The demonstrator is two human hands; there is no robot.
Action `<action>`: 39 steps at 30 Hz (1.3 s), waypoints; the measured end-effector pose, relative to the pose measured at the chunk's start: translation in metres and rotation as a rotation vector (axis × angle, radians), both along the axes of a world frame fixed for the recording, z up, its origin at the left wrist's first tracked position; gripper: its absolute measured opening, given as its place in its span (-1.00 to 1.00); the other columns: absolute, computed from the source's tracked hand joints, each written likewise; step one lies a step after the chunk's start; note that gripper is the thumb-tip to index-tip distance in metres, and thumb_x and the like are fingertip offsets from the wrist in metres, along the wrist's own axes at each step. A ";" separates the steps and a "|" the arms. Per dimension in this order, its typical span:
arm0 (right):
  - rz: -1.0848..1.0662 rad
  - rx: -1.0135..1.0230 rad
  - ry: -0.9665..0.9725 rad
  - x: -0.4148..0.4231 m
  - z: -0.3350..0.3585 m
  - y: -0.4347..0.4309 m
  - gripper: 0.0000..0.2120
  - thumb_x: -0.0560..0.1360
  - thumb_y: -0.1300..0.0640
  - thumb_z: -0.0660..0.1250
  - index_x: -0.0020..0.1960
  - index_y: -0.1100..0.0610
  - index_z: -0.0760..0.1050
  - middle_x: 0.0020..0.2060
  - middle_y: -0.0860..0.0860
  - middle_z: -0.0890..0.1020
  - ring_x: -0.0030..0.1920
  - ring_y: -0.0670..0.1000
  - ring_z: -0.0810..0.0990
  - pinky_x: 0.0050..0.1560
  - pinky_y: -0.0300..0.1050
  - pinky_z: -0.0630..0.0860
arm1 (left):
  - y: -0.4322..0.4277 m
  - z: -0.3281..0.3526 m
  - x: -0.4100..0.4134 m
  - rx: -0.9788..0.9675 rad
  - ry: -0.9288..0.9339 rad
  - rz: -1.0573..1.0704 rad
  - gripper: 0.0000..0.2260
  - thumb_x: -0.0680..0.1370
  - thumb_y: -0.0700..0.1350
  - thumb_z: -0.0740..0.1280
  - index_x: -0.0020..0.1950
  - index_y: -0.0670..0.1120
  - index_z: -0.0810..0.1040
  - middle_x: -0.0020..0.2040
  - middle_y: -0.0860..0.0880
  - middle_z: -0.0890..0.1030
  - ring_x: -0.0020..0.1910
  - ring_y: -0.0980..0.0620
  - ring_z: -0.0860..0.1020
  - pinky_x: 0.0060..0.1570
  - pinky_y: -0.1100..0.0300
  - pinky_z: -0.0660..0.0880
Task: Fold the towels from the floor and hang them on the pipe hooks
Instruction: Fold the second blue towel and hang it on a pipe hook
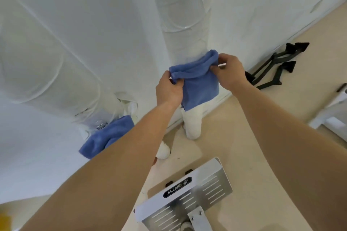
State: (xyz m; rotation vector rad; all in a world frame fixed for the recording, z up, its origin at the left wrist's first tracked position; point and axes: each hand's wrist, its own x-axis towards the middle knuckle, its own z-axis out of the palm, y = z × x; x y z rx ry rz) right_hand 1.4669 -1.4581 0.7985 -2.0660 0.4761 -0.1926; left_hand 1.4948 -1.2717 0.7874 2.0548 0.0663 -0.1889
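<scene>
Crumpled blue terry towel (107, 137), left, beside a metal ring (102, 125). Left hand (169, 90) and right hand (230, 72), apart, each pinching the folded blue terry towel (201, 88) against the white wrapped pipe (187, 43). Slotted steel plate (187, 199), near. Black metal brackets (272, 65), far right, on the beige floor (244, 137).

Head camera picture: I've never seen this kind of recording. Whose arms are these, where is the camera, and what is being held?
There is no machine here. The camera sits on a person's head, looking down along their own bare arms. The left hand and right hand each pinch the top edge of a blue towel, held against a white wrapped pipe. A second blue towel sits lower left by the wall. On the beige floor are black brackets and a slotted metal plate.
</scene>
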 end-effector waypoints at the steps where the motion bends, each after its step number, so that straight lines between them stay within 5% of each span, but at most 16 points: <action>1: 0.006 -0.015 0.021 0.002 -0.008 -0.003 -0.85 0.51 0.15 0.33 0.06 0.10 0.62 -0.06 -0.04 0.67 -0.04 0.07 0.65 0.00 -0.08 0.51 | 0.000 -0.008 0.002 0.016 0.007 -0.004 -0.93 0.60 -0.02 0.30 0.00 0.00 0.50 -0.13 0.06 0.60 -0.15 0.05 0.58 -0.18 0.28 0.46; 6: -0.003 0.039 0.090 -0.004 -0.041 -0.003 -0.83 0.48 0.11 0.41 0.06 0.11 0.59 -0.11 0.03 0.68 -0.06 0.13 0.67 0.04 0.14 0.60 | -0.004 -0.036 -0.002 -0.041 0.143 0.034 -0.86 0.51 0.02 0.39 -0.07 -0.03 0.58 -0.20 0.05 0.64 -0.15 -0.04 0.63 -0.14 0.15 0.58; 9: -0.049 0.026 -0.062 -0.010 -0.030 0.003 -0.72 0.48 0.15 0.39 0.13 -0.07 0.42 -0.09 -0.11 0.63 -0.17 0.00 0.64 -0.10 0.04 0.61 | -0.006 -0.035 -0.001 -0.173 0.254 0.075 -0.83 0.41 0.04 0.44 -0.10 -0.01 0.61 -0.14 -0.05 0.70 -0.12 -0.14 0.68 -0.06 -0.08 0.65; 12: 0.040 -0.073 -0.139 -0.022 -0.019 0.005 -0.73 0.52 0.13 0.30 0.17 -0.13 0.45 -0.03 -0.19 0.62 -0.22 -0.05 0.60 -0.06 0.05 0.60 | 0.000 -0.031 -0.002 -0.214 0.298 0.101 -0.84 0.42 0.00 0.47 -0.10 -0.05 0.60 -0.13 -0.08 0.71 -0.13 -0.15 0.69 -0.10 -0.11 0.66; 16: 0.084 0.008 -0.083 -0.028 -0.014 0.008 -0.76 0.53 -0.14 0.31 0.17 -0.14 0.52 -0.05 -0.23 0.62 -0.13 -0.03 0.63 -0.02 0.11 0.62 | 0.005 -0.020 -0.009 0.048 0.017 0.110 -0.79 0.44 -0.06 0.47 -0.06 -0.04 0.46 -0.10 0.03 0.58 -0.20 0.03 0.55 -0.22 0.24 0.47; 19: 0.056 -0.101 -0.026 -0.020 -0.009 0.010 -0.78 0.53 -0.09 0.35 0.12 -0.03 0.51 -0.07 -0.08 0.63 -0.10 0.01 0.61 0.00 0.08 0.60 | 0.005 -0.012 -0.019 0.247 -0.406 -0.020 -0.81 0.45 -0.19 0.39 -0.07 -0.01 0.40 -0.01 0.05 0.43 -0.17 0.05 0.46 -0.25 0.20 0.44; 22: 0.000 -0.113 0.067 -0.011 -0.006 0.011 -0.82 0.48 -0.09 0.37 0.03 -0.05 0.53 -0.14 -0.09 0.63 -0.15 0.01 0.61 -0.07 0.06 0.61 | 0.003 -0.010 -0.027 0.249 -0.593 -0.181 -0.85 0.50 -0.22 0.31 -0.01 0.01 0.54 0.12 0.10 0.49 0.02 0.06 0.49 -0.11 0.26 0.47; 29: -0.002 -0.114 0.201 0.000 0.007 0.008 -0.88 0.41 0.11 0.39 -0.08 0.12 0.62 -0.16 0.05 0.69 -0.10 0.09 0.64 -0.08 0.00 0.59 | 0.000 -0.012 -0.039 0.228 -0.480 -0.318 -0.67 0.52 0.16 0.32 0.24 0.07 0.48 0.23 0.13 0.50 0.10 0.12 0.53 -0.01 0.17 0.54; 34: 0.023 -0.064 -0.041 -0.029 -0.003 0.021 -0.75 0.47 0.19 0.31 0.11 -0.03 0.58 0.02 -0.12 0.62 -0.08 -0.07 0.63 -0.02 -0.12 0.59 | -0.001 -0.016 -0.044 0.268 -0.467 -0.320 -0.60 0.51 0.12 0.37 0.33 0.10 0.44 0.28 0.14 0.50 0.14 0.12 0.52 0.00 0.16 0.55; 37: 0.117 0.062 0.013 -0.052 -0.016 0.023 -0.57 0.50 0.20 0.33 0.35 -0.04 0.51 0.17 -0.15 0.52 0.00 -0.12 0.61 -0.07 -0.43 0.47 | 0.002 -0.020 -0.040 0.337 -0.494 -0.322 -0.60 0.51 0.12 0.36 0.33 0.11 0.46 0.26 0.15 0.53 0.15 0.12 0.52 -0.01 0.17 0.54; 39: 0.181 0.015 0.041 -0.054 -0.020 0.020 -0.50 0.48 0.17 0.40 0.41 -0.04 0.46 0.16 -0.15 0.47 0.00 -0.11 0.59 -0.09 -0.43 0.44 | 0.004 -0.024 -0.036 0.365 -0.487 -0.316 -0.60 0.50 0.12 0.38 0.32 0.10 0.49 0.24 0.15 0.56 0.16 0.10 0.52 -0.01 0.18 0.51</action>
